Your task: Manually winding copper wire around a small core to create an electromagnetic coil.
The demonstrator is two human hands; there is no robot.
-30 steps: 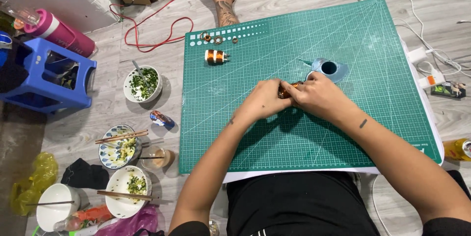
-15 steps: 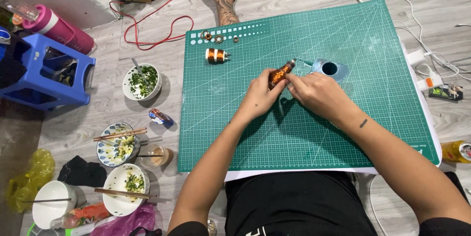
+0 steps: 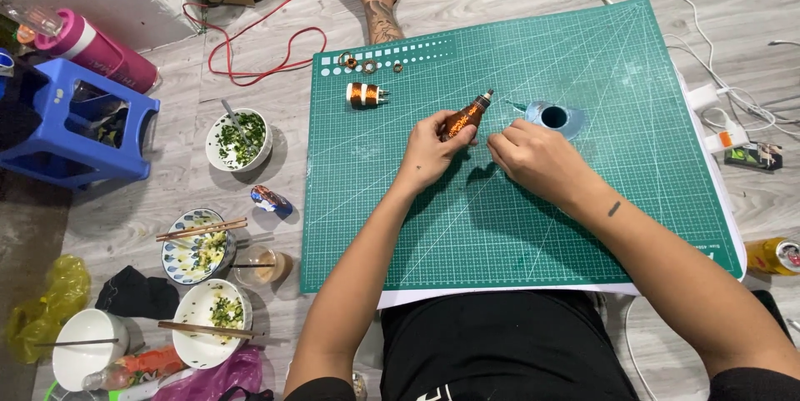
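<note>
From the head view, the left hand [image 3: 429, 149] has its grip closed around a small copper-wound coil [image 3: 465, 117], held tilted just above the green cutting mat [image 3: 533, 226]. The right hand [image 3: 533, 155] pinches shut near the coil's lower end; whether it holds fine wire is too small to tell. A second wound coil [image 3: 367, 94] lies finished on the mat, apart, so winding seems partly done.

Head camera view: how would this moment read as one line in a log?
left hand: holds copper-wound coil | right hand: pinched beside it | surface: green cutting mat | nearby: second coil, tape roll
</note>
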